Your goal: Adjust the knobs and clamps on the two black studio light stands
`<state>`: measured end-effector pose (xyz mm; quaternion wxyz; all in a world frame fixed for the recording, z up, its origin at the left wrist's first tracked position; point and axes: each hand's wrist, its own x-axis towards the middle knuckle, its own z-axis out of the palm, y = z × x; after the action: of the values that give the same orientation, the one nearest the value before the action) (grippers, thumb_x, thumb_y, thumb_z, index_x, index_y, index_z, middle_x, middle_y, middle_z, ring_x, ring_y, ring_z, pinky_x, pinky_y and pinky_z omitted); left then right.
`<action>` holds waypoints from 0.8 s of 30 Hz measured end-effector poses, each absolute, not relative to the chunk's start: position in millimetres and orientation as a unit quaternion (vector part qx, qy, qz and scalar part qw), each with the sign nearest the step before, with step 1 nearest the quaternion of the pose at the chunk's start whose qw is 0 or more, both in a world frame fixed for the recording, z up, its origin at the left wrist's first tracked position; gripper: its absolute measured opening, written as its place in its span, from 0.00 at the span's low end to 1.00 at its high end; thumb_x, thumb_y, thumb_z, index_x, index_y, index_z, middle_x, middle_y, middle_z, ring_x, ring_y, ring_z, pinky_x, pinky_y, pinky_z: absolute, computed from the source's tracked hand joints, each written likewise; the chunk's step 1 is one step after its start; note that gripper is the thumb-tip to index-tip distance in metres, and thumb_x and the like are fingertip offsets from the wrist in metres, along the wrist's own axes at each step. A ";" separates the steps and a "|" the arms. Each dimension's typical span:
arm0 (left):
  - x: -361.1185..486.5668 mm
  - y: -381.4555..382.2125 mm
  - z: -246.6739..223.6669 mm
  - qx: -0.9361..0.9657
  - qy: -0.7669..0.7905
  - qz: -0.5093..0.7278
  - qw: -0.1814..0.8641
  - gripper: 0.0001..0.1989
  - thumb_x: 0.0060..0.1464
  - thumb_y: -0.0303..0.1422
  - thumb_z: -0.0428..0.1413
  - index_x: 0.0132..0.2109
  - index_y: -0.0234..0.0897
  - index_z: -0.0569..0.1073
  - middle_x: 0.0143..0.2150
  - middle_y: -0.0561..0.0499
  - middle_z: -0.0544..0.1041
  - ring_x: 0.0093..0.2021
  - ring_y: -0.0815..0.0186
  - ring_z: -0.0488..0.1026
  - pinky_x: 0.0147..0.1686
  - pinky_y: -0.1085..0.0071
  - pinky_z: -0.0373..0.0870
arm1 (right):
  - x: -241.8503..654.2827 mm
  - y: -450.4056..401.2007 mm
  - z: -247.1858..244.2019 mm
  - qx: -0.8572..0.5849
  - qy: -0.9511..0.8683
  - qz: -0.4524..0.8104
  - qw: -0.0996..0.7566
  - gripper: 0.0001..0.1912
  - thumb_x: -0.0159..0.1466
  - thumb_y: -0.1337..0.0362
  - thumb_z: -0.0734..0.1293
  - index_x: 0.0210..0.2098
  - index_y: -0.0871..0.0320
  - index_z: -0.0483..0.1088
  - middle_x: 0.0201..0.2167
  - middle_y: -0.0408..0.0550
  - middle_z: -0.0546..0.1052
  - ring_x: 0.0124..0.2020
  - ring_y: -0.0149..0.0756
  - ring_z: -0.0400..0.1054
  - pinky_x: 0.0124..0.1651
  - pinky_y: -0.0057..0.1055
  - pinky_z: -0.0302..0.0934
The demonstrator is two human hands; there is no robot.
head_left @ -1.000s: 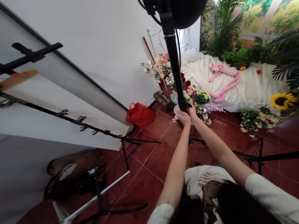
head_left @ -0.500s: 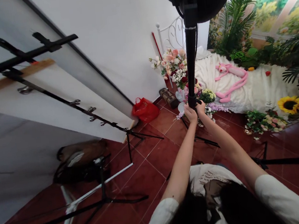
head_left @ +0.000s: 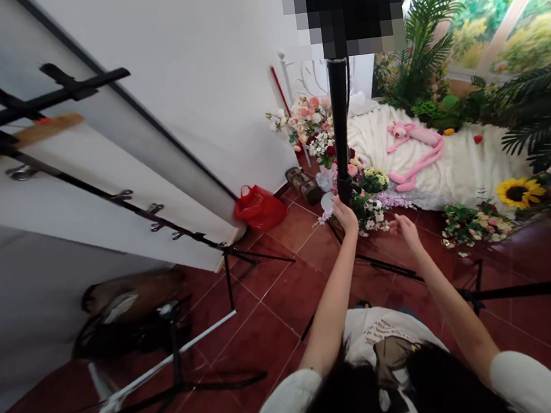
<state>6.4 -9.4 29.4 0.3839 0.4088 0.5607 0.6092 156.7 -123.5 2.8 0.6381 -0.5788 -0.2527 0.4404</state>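
Note:
A black light stand (head_left: 340,119) rises upright in front of me, with a dark lamp head, partly pixelated, at its top. My left hand (head_left: 346,217) is closed round the pole just below its black collar. To the right of the pole, my right hand (head_left: 407,230) hangs in the air, apart from the stand. Its fingers are loosely bent and point left, and nothing shows in them. Part of the stand's legs is hidden behind my arms. Artificial flowers (head_left: 368,212) lie just behind both hands.
A pink plush toy (head_left: 415,144) lies on white fluffy cloth (head_left: 496,155). At left stand a clipped backdrop frame (head_left: 99,187) and a white stand leg (head_left: 191,342). A red bag (head_left: 259,208) sits by the wall. Another black pole (head_left: 538,290) crosses at right.
My right hand has let go of the stand's pole and moved right and down. My left hand stays on the pole. The view has shifted slightly.

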 end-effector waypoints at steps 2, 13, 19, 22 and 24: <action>7.3 -22.9 24.2 0.419 0.556 0.620 0.362 0.27 0.68 0.45 0.34 0.55 0.35 0.70 0.53 0.38 0.74 0.60 0.61 0.68 0.62 0.64 0.61 | 172.2 -157.5 -8.8 -0.588 -0.214 0.432 0.649 0.22 0.48 0.46 0.75 0.25 0.57 0.68 0.24 0.44 0.79 0.21 0.28 0.70 0.26 0.23 0.65; 104.6 -122.6 -44.2 0.421 0.610 0.505 0.442 0.11 0.59 0.27 0.48 0.50 0.32 0.64 0.54 0.34 0.66 0.51 0.61 0.72 0.56 0.62 0.67 | 266.6 -322.1 -39.4 -0.608 0.018 0.285 0.741 0.18 0.52 0.51 0.73 0.24 0.55 0.63 0.23 0.42 0.80 0.19 0.28 0.71 0.24 0.22 0.69; 220.2 -177.8 -19.5 0.531 0.391 0.384 0.646 0.06 0.63 0.32 0.45 0.44 0.36 0.64 0.43 0.45 0.73 0.34 0.69 0.73 0.44 0.67 0.71 | 293.6 -392.2 -21.1 -0.606 0.050 0.214 0.764 0.19 0.51 0.50 0.74 0.25 0.56 0.66 0.24 0.45 0.80 0.20 0.27 0.71 0.24 0.20 0.67; 276.2 -215.4 -2.6 0.585 0.261 0.300 0.707 0.08 0.64 0.34 0.45 0.44 0.36 0.65 0.37 0.49 0.74 0.33 0.70 0.73 0.43 0.67 0.71 | 309.4 -423.8 -4.8 -0.601 0.078 0.184 0.774 0.17 0.53 0.51 0.73 0.25 0.55 0.66 0.25 0.46 0.80 0.21 0.29 0.72 0.24 0.22 0.67; 309.0 -242.7 7.8 0.623 0.171 0.254 0.720 0.09 0.64 0.36 0.46 0.44 0.36 0.67 0.37 0.48 0.75 0.36 0.68 0.74 0.45 0.66 0.72 | 323.8 -442.3 10.2 -0.587 0.110 0.173 0.783 0.16 0.55 0.51 0.72 0.26 0.55 0.66 0.24 0.45 0.79 0.21 0.30 0.72 0.25 0.24 0.68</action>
<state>309.0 -242.7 7.8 0.7197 0.6230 0.1714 0.2540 323.8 -442.3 10.2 0.7834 -0.5865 0.1104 0.1734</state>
